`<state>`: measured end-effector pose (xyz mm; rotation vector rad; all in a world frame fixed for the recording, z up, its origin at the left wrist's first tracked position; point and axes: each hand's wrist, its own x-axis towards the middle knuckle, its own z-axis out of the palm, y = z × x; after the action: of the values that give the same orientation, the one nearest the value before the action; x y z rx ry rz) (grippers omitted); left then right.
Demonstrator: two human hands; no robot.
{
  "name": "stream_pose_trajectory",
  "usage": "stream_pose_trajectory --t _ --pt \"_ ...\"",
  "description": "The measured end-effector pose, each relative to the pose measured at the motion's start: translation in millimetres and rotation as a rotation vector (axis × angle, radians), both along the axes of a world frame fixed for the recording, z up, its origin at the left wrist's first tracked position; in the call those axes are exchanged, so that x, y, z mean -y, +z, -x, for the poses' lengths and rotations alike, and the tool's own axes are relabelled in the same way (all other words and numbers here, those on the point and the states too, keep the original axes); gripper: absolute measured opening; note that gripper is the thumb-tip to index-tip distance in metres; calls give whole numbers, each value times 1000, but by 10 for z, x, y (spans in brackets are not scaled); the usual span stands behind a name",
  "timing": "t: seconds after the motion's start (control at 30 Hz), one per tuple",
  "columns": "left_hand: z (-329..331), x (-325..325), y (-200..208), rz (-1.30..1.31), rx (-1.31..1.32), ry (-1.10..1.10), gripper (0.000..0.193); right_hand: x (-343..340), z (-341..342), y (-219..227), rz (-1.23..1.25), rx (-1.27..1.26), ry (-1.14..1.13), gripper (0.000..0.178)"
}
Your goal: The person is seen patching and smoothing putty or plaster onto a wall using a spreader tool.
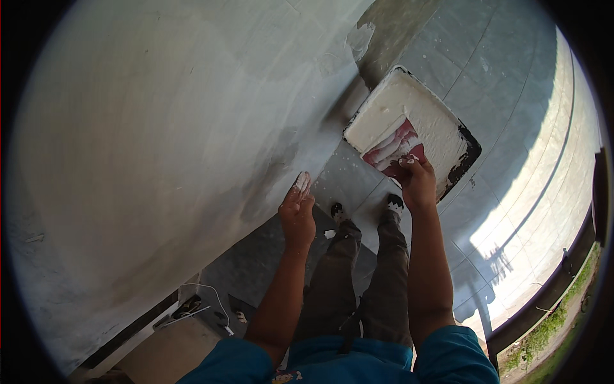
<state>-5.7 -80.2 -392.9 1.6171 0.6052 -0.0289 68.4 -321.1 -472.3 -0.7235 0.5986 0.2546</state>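
Note:
My right hand (417, 178) pinches the edge of a flat maroon putty spreader (398, 148), streaked with white paste. The spreader is over the near left side of a black rectangular tray (472, 151), which holds white putty (441, 119) smeared across its bottom and walls. Putty also marks the fingers of the right hand. My left hand (299, 211) is raised beside the wall (185, 121), holding nothing, its fingers stretched out and whitened with paste. Whether that hand touches the wall I cannot tell.
Grey tiles (492, 83) make up the floor, speckled with white bits near my feet. A dark railing (528, 316) runs along the right, with grass (549, 333) beyond. At lower left a white cable (219, 299) lies by a pale box-like object (165, 349).

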Motion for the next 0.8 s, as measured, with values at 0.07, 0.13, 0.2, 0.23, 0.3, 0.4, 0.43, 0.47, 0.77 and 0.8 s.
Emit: stream_pose_trajectory --t 0.07,0.13,0.2,0.23,0.3,0.4,0.43,0.47,0.77,0.8 --pt "52 -158 267 -166 4 -88 48 -443 -61 351 -1 10 4 26" --pt "142 -348 601 -486 24 -196 49 -832 -113 584 116 95 57 29" --pt "126 -504 923 -792 70 -316 50 -1172 -164 698 212 182 41 28" --pt "81 -541 1085 -911 134 -394 51 -1284 -207 750 210 165 -7 28" --pt "10 -620 1473 -1085 208 -521 50 -1478 -275 910 372 174 44 27" --pt "-53 -698 1986 -1294 342 -676 51 -1610 -345 1044 668 137 8 26" --pt "-26 -731 2123 -1240 354 -671 49 -1636 -301 1092 780 142 -12 28" --pt "-13 -762 2241 -1189 369 -663 47 -1679 -304 1147 773 136 -35 28" --pt "37 -762 2502 -1296 468 -608 43 -2274 340 1779 811 429 207 42" --pt "13 -739 2509 -1305 493 -630 43 -2178 436 1707 763 445 185 39"
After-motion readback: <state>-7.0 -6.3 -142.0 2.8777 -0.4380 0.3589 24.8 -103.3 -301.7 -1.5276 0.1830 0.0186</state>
